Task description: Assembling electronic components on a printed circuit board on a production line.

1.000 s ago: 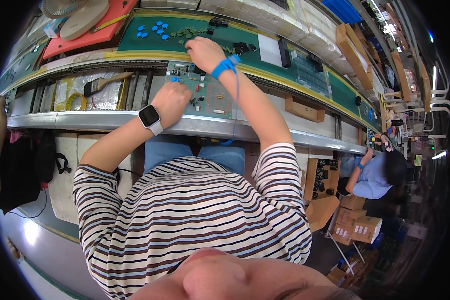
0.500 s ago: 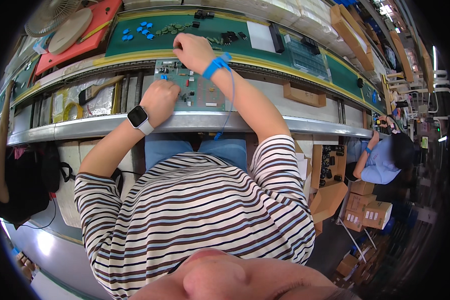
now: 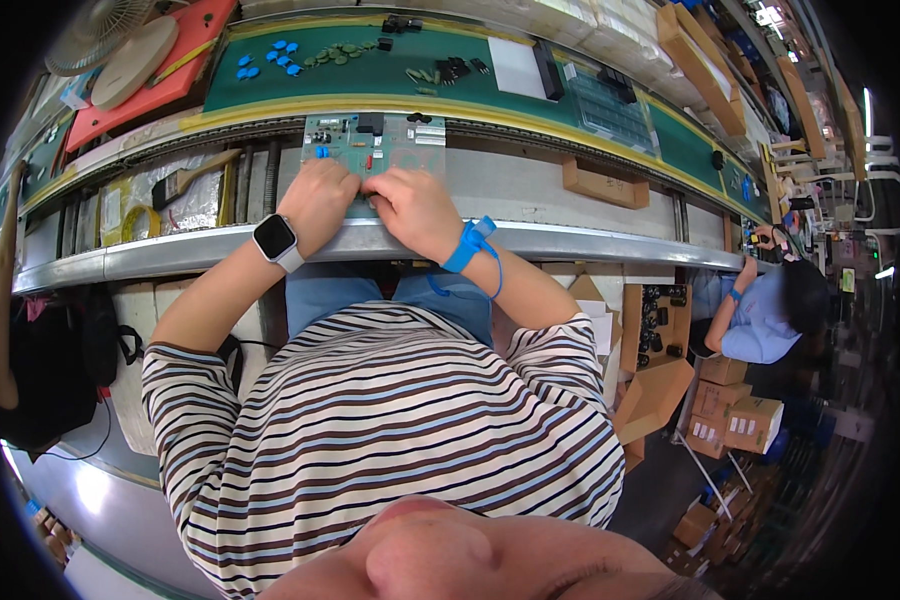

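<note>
A green circuit board [image 3: 398,148] with several small parts on it lies on the metal rails in front of me. My left hand [image 3: 320,200] is closed at the board's near left part, beside a blue component [image 3: 322,152]. My right hand [image 3: 417,208] is closed too, its thumb and forefinger pinched over the near middle of the board. The fingertips of both hands almost meet there. Whatever they pinch is too small or hidden to make out. A blue wrist strap [image 3: 468,246] is on my right wrist, and a watch [image 3: 275,238] on my left.
Beyond the board runs a green work surface [image 3: 370,90] with blue disc parts [image 3: 283,55], dark green discs [image 3: 340,52] and black parts [image 3: 453,70]. A brush [image 3: 185,182] lies at left. The metal edge [image 3: 570,245] crosses in front. Another person [image 3: 760,315] works at far right.
My right hand has come back from the green surface to the board, beside my left hand. The left hand stays nearly in place. The board has shifted slightly.
</note>
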Demonstrator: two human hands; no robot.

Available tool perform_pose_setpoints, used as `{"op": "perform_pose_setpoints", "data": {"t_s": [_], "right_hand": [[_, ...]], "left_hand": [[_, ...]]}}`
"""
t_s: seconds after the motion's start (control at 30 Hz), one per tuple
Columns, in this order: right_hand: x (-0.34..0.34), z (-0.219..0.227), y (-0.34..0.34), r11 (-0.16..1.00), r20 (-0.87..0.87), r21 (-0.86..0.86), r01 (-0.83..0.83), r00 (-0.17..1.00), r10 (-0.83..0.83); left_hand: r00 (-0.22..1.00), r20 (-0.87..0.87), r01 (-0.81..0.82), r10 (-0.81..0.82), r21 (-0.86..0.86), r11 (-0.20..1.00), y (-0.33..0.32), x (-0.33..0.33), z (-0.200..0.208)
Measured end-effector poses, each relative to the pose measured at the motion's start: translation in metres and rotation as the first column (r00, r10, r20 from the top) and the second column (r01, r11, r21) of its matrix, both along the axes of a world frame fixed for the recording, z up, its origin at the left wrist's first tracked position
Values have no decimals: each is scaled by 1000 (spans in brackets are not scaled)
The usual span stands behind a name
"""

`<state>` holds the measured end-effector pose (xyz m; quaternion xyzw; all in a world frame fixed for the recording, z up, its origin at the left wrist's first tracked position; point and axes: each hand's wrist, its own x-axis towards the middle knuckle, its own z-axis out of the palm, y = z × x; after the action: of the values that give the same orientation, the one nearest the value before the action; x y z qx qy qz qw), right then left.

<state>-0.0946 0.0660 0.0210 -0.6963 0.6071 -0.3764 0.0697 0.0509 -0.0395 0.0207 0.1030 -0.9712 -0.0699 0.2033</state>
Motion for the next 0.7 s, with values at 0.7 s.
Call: {"op": "perform_pose_setpoints", "data": {"t_s": [0.7], "right_hand": [[15, -6, -9, 998, -94, -66, -18, 995, 12]], "left_hand": [[1000, 5, 8, -9, 158, 987, -7, 16, 9]]}}
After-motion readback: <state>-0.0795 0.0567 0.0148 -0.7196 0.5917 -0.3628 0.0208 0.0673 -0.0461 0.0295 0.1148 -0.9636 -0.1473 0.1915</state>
